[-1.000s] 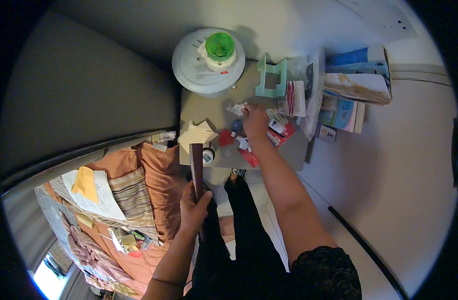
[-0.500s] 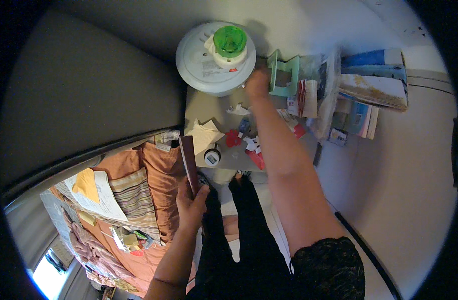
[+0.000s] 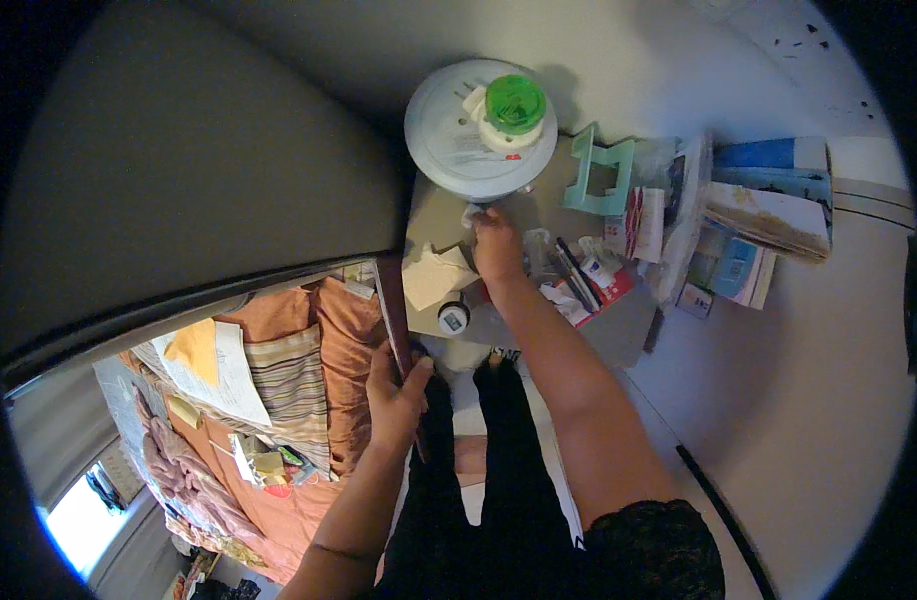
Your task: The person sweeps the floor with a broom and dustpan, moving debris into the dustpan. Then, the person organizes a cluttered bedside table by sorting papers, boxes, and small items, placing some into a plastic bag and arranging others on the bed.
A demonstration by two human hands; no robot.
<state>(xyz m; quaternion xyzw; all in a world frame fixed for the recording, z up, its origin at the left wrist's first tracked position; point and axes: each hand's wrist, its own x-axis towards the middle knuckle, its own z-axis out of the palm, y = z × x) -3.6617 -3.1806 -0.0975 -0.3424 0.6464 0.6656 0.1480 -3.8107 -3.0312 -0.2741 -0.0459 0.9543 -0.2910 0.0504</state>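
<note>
My left hand (image 3: 396, 398) is closed around a long, flat, dark red book-like thing (image 3: 394, 310), held tilted and seen nearly edge-on. Over the small table (image 3: 619, 325), my right hand (image 3: 499, 247) has its fingers pinched on a crumpled white paper scrap (image 3: 471, 214). Just beyond that hand stands a round white appliance (image 3: 459, 150) with a green round piece (image 3: 516, 104) on top. To the hand's left lie a cream folded paper (image 3: 439, 278) and a small dark-sided jar with a pale top (image 3: 454, 318). Dark pens (image 3: 577, 275) lie right of my right wrist.
A pale green stand (image 3: 599, 180) is at the table's back right, beside small boxes (image 3: 644, 225) and stacked books (image 3: 769, 205). On the left, a bed (image 3: 349, 370) holds papers (image 3: 229, 365) and a striped cloth (image 3: 279, 375). A dark panel (image 3: 209, 150) rises along the left.
My right hand has come back from beside the green stand, leftward and nearer, and now pinches the white scrap. Pens once behind my arm show. The red book-like thing stays in my left hand.
</note>
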